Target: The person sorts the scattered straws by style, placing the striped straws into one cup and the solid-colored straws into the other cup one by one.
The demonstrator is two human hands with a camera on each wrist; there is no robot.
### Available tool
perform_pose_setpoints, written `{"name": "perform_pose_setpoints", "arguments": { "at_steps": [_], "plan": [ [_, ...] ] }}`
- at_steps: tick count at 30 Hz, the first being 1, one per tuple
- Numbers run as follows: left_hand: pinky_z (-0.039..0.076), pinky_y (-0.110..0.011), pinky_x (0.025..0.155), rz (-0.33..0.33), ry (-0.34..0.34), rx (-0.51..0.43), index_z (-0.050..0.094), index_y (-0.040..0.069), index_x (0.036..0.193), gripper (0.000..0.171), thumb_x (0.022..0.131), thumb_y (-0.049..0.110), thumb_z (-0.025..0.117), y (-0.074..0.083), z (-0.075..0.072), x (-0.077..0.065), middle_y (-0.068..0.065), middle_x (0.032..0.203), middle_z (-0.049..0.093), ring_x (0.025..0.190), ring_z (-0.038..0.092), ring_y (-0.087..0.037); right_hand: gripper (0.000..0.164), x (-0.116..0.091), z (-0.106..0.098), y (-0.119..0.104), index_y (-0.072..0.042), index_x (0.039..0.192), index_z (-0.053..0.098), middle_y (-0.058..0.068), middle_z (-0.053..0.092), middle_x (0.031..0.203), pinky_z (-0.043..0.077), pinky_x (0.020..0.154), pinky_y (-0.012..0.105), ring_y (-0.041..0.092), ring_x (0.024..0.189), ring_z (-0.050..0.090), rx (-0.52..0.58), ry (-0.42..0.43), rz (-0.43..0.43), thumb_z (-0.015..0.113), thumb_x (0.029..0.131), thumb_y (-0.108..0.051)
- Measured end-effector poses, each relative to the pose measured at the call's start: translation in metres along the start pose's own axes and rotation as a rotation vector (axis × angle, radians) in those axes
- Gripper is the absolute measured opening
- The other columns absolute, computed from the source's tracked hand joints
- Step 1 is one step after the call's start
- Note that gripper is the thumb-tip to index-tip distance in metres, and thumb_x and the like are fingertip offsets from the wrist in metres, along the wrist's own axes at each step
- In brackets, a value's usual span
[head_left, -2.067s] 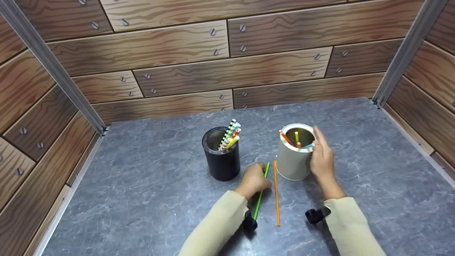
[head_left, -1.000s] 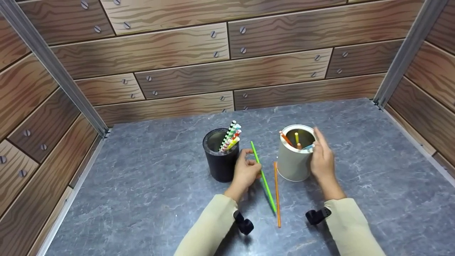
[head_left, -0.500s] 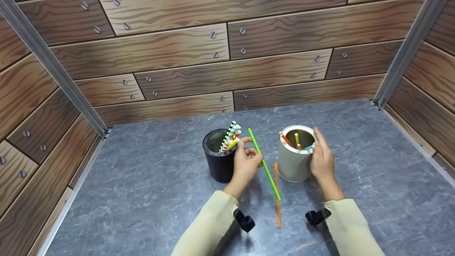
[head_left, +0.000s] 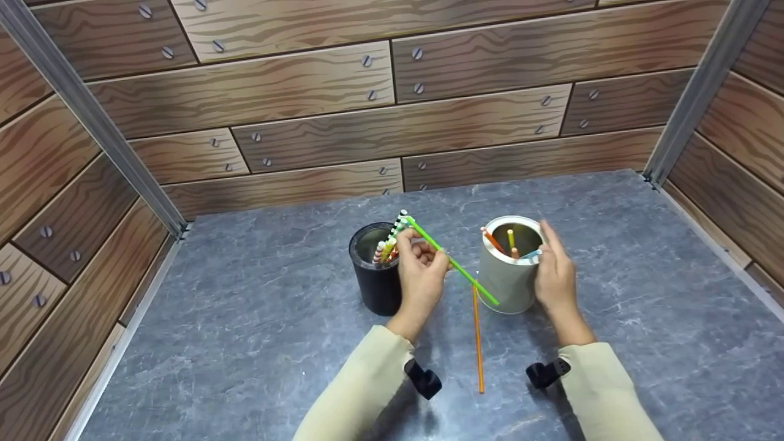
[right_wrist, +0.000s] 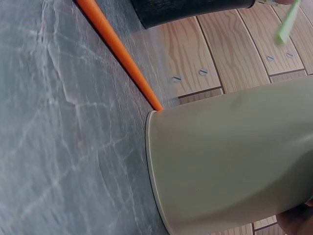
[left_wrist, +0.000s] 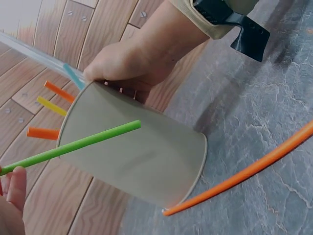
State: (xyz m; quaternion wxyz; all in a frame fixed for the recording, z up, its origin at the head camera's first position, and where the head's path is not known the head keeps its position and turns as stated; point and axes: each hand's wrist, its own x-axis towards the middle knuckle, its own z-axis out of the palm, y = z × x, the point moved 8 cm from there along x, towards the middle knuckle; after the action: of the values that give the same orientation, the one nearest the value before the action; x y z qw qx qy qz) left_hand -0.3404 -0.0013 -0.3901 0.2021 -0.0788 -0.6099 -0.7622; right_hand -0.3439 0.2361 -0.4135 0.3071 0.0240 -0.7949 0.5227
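Note:
My left hand [head_left: 421,275] pinches a bright green straw [head_left: 460,268] between thumb and fingers. The straw slants in the air, its upper end by the striped straws [head_left: 386,250] of the black cup [head_left: 375,286] and its lower end in front of the off-white can [head_left: 505,285]. The hand overlaps the cup's right side in the head view. My right hand [head_left: 556,278] holds the can from its right side, fingers up at the rim. Several coloured straws [left_wrist: 51,106] poke out of the can. An orange straw [head_left: 478,343] lies on the table, its far end by the can's base.
The grey marbled table [head_left: 257,343] is enclosed by wood-patterned walls [head_left: 312,135] with metal corner posts [head_left: 98,128]. A black wrist camera [head_left: 424,378] sits on the left sleeve and another camera [head_left: 547,372] on the right one.
My left hand has picked the green straw up from the table, raised it and turned it to a slant toward the black cup. My right hand has stayed on the can.

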Motion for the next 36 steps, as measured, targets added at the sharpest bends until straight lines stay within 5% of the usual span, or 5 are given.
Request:
{"name": "perform_pose_setpoints", "arguments": {
  "at_steps": [11, 20, 28, 36],
  "plan": [
    [0.054, -0.031, 0.063, 0.146, 0.031, -0.086, 0.032, -0.001, 0.105, 0.034, 0.079, -0.009, 0.052, 0.029, 0.005, -0.001, -0.013, 0.083, 0.051, 0.07, 0.055, -0.012, 0.044, 0.0, 0.001, -0.001, 0.003, 0.136, 0.043, 0.018, 0.044, 0.138, 0.027, 0.108, 0.038, 0.033, 0.13, 0.036, -0.011, -0.013, 0.034, 0.032, 0.094, -0.009],
    [0.053, -0.03, 0.069, 0.214, 0.034, -0.205, 0.029, -0.003, 0.109, 0.036, 0.081, -0.012, 0.049, 0.048, 0.009, -0.001, -0.004, 0.092, 0.047, 0.078, 0.055, -0.01, 0.045, 0.001, 0.001, 0.0, 0.003, 0.135, 0.043, 0.02, 0.044, 0.137, 0.026, 0.108, 0.041, 0.035, 0.13, 0.036, -0.018, -0.007, 0.018, 0.032, 0.094, -0.01],
    [0.053, -0.041, 0.07, 0.269, 0.002, -0.099, 0.03, -0.002, 0.107, 0.032, 0.083, -0.01, 0.05, 0.053, 0.019, 0.0, -0.012, 0.09, 0.05, 0.08, 0.057, -0.012, 0.043, 0.001, 0.001, -0.003, 0.007, 0.134, 0.043, 0.023, 0.045, 0.135, 0.025, 0.109, 0.033, 0.037, 0.129, 0.037, 0.001, 0.009, -0.026, 0.033, 0.094, -0.008],
    [0.054, -0.035, 0.068, 0.255, 0.002, -0.049, 0.031, -0.002, 0.108, 0.033, 0.084, -0.009, 0.052, 0.044, 0.02, -0.002, -0.015, 0.088, 0.052, 0.08, 0.058, -0.016, 0.044, -0.001, 0.001, -0.001, 0.005, 0.135, 0.042, 0.023, 0.044, 0.136, 0.026, 0.108, 0.04, 0.039, 0.128, 0.037, 0.003, -0.004, -0.004, 0.03, 0.096, -0.009]
  ]
}}
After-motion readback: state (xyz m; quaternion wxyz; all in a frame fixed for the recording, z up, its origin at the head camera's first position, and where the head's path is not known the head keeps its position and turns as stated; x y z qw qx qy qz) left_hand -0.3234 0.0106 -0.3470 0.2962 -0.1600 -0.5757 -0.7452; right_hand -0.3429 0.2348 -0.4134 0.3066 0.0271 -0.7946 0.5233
